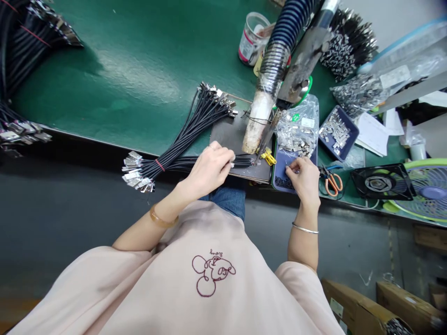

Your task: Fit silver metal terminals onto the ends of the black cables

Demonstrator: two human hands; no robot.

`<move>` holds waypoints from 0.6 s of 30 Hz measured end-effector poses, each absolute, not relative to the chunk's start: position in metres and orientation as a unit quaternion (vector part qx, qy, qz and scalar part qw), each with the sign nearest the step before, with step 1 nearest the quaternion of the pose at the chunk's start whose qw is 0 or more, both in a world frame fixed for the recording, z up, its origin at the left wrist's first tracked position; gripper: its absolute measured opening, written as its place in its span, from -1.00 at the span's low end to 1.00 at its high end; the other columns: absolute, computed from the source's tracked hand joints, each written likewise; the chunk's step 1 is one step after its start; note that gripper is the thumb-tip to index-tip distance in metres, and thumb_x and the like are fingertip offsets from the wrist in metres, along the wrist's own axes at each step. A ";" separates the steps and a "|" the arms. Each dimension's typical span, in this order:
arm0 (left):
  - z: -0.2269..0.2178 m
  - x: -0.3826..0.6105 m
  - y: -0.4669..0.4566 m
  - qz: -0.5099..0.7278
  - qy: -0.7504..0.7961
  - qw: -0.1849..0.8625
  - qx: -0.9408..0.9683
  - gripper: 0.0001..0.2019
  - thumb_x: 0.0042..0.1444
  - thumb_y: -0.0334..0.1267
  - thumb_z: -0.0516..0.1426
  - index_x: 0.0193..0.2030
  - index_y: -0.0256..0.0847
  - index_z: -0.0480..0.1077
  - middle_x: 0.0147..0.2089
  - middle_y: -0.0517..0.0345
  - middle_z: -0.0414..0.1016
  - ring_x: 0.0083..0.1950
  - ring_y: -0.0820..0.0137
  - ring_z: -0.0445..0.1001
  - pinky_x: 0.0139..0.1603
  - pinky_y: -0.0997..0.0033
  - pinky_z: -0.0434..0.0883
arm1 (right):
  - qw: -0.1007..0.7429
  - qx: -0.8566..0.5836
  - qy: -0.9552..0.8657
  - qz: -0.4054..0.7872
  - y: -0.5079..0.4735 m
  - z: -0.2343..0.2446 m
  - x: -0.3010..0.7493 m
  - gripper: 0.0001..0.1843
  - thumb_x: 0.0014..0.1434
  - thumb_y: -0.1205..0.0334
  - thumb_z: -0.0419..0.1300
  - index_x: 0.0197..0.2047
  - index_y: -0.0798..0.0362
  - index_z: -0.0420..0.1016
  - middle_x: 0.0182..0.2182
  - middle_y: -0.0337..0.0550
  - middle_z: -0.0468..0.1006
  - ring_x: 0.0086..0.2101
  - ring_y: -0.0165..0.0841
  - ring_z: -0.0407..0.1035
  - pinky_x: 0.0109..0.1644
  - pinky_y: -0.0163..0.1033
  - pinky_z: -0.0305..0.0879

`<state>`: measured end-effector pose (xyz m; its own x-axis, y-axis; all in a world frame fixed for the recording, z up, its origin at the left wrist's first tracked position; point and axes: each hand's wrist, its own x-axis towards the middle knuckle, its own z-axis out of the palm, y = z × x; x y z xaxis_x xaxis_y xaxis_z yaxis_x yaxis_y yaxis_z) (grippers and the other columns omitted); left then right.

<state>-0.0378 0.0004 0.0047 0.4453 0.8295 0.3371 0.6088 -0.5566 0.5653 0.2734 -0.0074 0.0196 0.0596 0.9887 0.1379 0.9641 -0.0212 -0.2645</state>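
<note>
My left hand [211, 165] is closed over several black cables [242, 161], whose bare ends stick out to its right above a dark board [226, 132]. A larger bundle of black cables [186, 130] with metal connectors at both ends lies left of it, tied with a red band. My right hand [303, 179] has thumb and forefinger pinched together over a blue tray [293, 158]. Small dark parts [283, 182] lie in that tray beside the fingertips, and a plastic bag of metal connectors [296, 132] rests at its far side. Whatever the pinch holds is too small to see.
A ribbed hose [284, 37] and a metal arm [303, 60] hang above the board. Near them are a yellow clip [268, 157], orange-handled pliers [333, 184], a tray of connectors [338, 132], a black fan [382, 182] and a plastic tub [252, 39]. More cables [24, 51] lie far left.
</note>
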 end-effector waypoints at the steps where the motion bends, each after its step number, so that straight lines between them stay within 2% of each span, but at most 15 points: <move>1: 0.008 -0.037 -0.004 0.294 0.412 0.209 0.837 -0.87 0.23 -0.40 0.09 -0.32 -0.25 0.44 -0.36 0.04 0.50 -0.24 0.24 0.36 -0.14 0.25 0.31 | 0.152 -0.717 -0.678 0.055 -0.010 0.019 0.274 -0.84 0.02 0.34 0.19 -0.51 -0.01 0.27 -0.49 -0.25 0.40 -0.44 -0.34 0.30 -0.25 -0.20 0.20; 4: 0.017 -0.031 -0.014 0.276 0.316 0.325 0.847 -0.91 0.21 -0.36 0.16 -0.26 -0.26 0.52 -0.31 0.07 0.59 -0.25 0.32 0.44 -0.18 0.36 0.33 | 0.161 -0.731 -0.659 0.078 -0.017 0.017 0.274 -0.85 0.01 0.31 0.21 -0.52 -0.01 0.30 -0.52 -0.28 0.42 -0.47 -0.36 0.32 -0.26 -0.21 0.21; 6: 0.018 -0.021 -0.019 0.268 0.252 0.417 0.831 -0.88 0.20 -0.37 0.17 -0.22 -0.26 0.57 -0.29 0.10 0.63 -0.35 0.42 0.46 -0.26 0.45 0.31 | 0.184 -0.737 -0.646 0.069 -0.022 0.017 0.270 -0.85 0.03 0.30 0.22 -0.52 0.00 0.33 -0.54 -0.29 0.43 -0.47 -0.36 0.33 -0.25 -0.21 0.22; 9: 0.011 -0.004 -0.023 0.308 0.276 0.515 0.751 -0.85 0.19 -0.37 0.15 -0.25 -0.31 0.57 -0.34 0.11 0.63 -0.46 0.52 0.39 -0.35 0.50 0.29 | 0.279 -0.726 -0.626 0.058 -0.035 0.019 0.253 -0.84 0.12 0.26 0.23 -0.48 0.00 0.38 -0.51 -0.29 0.46 -0.49 -0.39 0.33 -0.29 -0.23 0.28; 12: 0.002 0.007 -0.023 0.368 0.350 0.604 0.614 -0.86 0.15 -0.31 0.17 -0.35 -0.33 0.50 -0.50 0.19 0.48 -0.51 0.54 0.35 -0.41 0.53 0.28 | 0.401 -0.675 -0.612 0.094 -0.053 0.021 0.225 -0.85 0.21 0.20 0.24 -0.39 0.01 0.43 -0.35 -0.22 0.59 -0.44 -0.40 0.44 -0.33 -0.27 0.38; 15: -0.002 0.009 -0.021 0.381 0.369 0.656 0.537 -0.88 0.10 -0.29 0.19 -0.37 -0.31 0.43 -0.57 0.27 0.38 -0.54 0.56 0.34 -0.42 0.55 0.31 | 0.473 -0.599 -0.644 0.055 -0.066 0.019 0.195 -0.97 0.23 0.29 0.27 -0.27 -0.01 0.53 -0.21 -0.17 0.66 -0.20 -0.32 0.57 -0.11 -0.18 0.50; 18: -0.001 0.007 -0.020 0.385 0.368 0.671 0.516 -0.88 0.08 -0.28 0.21 -0.37 -0.30 0.40 -0.56 0.25 0.41 -0.53 0.56 0.37 -0.39 0.55 0.34 | 0.505 -0.542 -0.668 0.077 -0.070 0.011 0.178 -0.87 0.24 0.37 0.26 -0.20 -0.05 0.56 -0.17 -0.19 0.68 -0.13 -0.30 0.58 -0.01 -0.12 0.53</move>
<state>0.0074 -0.0198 -0.0011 0.4331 0.8962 -0.0959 -0.1367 0.1704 0.9758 0.1780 -0.0700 0.0113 0.0969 0.8011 0.5906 0.6453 0.4012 -0.6501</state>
